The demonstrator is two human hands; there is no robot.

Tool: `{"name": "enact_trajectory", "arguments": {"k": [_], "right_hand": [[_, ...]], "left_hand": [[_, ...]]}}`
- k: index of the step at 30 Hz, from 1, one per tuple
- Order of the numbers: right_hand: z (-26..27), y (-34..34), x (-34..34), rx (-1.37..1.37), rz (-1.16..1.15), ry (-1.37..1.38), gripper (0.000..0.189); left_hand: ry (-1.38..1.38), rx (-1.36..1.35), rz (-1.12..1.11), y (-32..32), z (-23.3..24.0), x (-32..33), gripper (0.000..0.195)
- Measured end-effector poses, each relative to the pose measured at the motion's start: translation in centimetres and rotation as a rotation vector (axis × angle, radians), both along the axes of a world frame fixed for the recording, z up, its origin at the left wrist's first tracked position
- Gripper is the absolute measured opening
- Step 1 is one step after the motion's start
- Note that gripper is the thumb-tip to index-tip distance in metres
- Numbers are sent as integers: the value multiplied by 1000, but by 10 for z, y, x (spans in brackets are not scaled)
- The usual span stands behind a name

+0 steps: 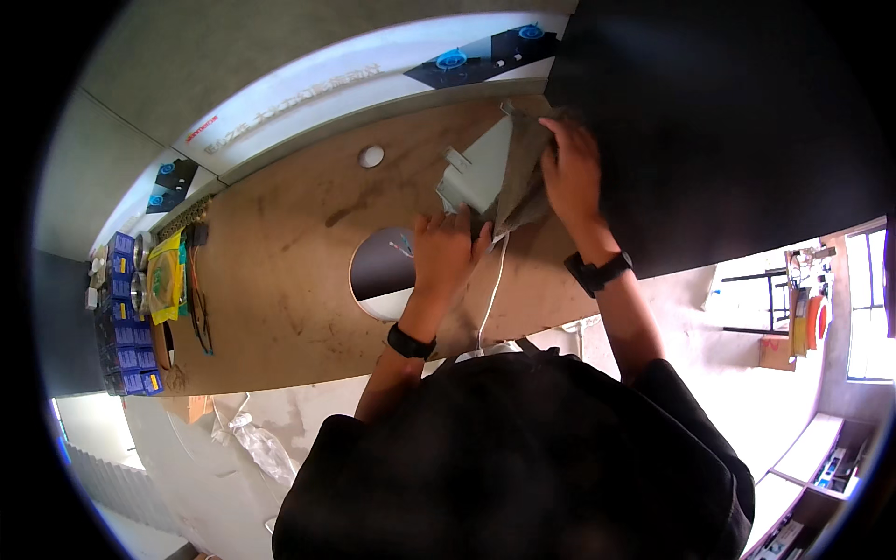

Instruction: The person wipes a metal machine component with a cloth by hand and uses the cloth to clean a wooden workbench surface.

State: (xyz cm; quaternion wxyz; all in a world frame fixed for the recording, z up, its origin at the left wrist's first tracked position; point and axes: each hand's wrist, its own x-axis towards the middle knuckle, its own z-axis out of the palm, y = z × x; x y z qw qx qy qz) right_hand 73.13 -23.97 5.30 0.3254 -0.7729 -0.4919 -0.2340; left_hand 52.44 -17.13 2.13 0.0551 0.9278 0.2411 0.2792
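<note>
A pale, flat panel [483, 164] with small tabs along its edge lies on the brown board worktop [280, 280], partly covered by a grey-brown cloth [525, 168]. My left hand [446, 252] is at the near edge of the panel and cloth, thumb and fingers close to their lower corner. My right hand [574, 164] rests at the cloth's right side, fingers bent over its upper edge; whether it pinches the cloth is not clear. A white cable [495, 294] runs from under the cloth's lower corner towards my body.
A large round cutout [381, 273] with wire ends lies left of my left hand; a smaller hole [371, 156] is farther back. Blue boxes [129, 315], a yellow packet [165, 276], metal rings and dark cables [200, 308] stand at the left end. A dark panel [700, 140] borders the right.
</note>
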Motion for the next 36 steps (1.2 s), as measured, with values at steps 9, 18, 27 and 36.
{"name": "enact_trajectory", "arguments": {"k": [9,18,27,36], "right_hand": [[5,18,-16,-346,221,-236,50],[-6,-11,-42,-333,796,41,45],[8,-12,-21,-207,289,-111,48],[0,10,-35,-316,610,-99,48]], "left_hand": [[-46,35,5,-10,-20,4,40],[5,16,6,-13,-30,-6,31],[-18,46,22,-16,-26,-16,48],[26,24,0,-17,-30,-11,56]]}}
